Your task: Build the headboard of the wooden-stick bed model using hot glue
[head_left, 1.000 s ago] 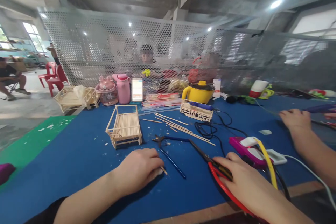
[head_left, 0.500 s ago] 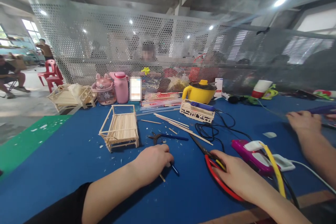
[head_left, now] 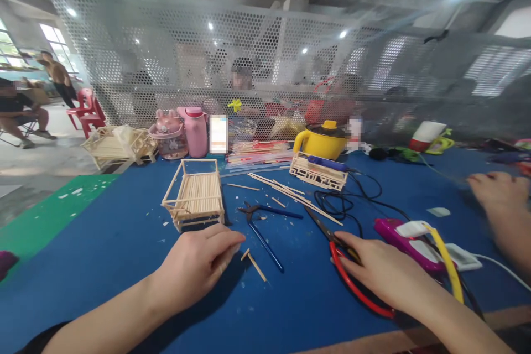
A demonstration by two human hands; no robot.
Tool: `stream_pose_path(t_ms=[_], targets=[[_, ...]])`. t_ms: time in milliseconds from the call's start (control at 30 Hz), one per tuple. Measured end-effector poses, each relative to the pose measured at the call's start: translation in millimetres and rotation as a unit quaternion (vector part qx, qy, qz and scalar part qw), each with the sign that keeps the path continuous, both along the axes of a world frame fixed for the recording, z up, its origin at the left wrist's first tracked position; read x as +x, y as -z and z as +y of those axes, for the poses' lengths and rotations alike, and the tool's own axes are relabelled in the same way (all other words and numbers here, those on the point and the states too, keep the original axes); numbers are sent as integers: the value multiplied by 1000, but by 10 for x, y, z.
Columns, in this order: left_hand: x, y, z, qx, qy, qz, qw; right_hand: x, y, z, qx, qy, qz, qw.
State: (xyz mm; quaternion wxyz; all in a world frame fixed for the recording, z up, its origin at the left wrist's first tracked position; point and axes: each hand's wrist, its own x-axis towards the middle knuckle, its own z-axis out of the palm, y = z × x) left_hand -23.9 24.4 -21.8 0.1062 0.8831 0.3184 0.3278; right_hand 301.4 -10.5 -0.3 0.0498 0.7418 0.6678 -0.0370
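My left hand (head_left: 201, 260) is over the blue table with thumb and fingers pressed together; whatever they may hold is hidden. Just beyond it stands a small frame of wooden sticks (head_left: 202, 191) with a slatted base. Right of that hand lie two short stick pieces (head_left: 257, 266) and blue-handled pliers (head_left: 265, 246), jaws toward the frame and handles spread. My right hand (head_left: 373, 263) grips red-handled scissors (head_left: 360, 293), which lie on the table with blades pointing away to the left. Several thin wooden sticks (head_left: 296, 193) lie by the scissor tips.
A stick rack (head_left: 317, 172) carries a blue-handled tool (head_left: 327, 164) with a black cord. Behind are a yellow pot (head_left: 321, 144), pink flask (head_left: 196, 135) and pink bucket-like container (head_left: 168, 138). A purple power strip (head_left: 409, 246) lies right, near another person's hand (head_left: 500, 193).
My left hand has moved left, away from the pliers and short stick pieces, uncovering them. My right hand stays on the scissors. The view has shifted slightly.
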Motion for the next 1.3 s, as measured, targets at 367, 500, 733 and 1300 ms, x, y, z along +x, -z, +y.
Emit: stream_pose_path(t_ms=[367, 500, 733, 1300], targets=[[-45, 79, -51, -141, -16, 81, 987, -888, -218, 930, 69, -112, -39, 991], [-69, 32, -46, -149, -19, 106, 983, -1090, -279, 1028, 43, -145, -16, 988], [-153, -1, 5, -146, -95, 119, 977, -1262, -221, 501, -39, -196, 34, 979], [342, -105, -52, -123, -45, 148, 980, -1065, 131, 703, 42, -140, 50, 988]])
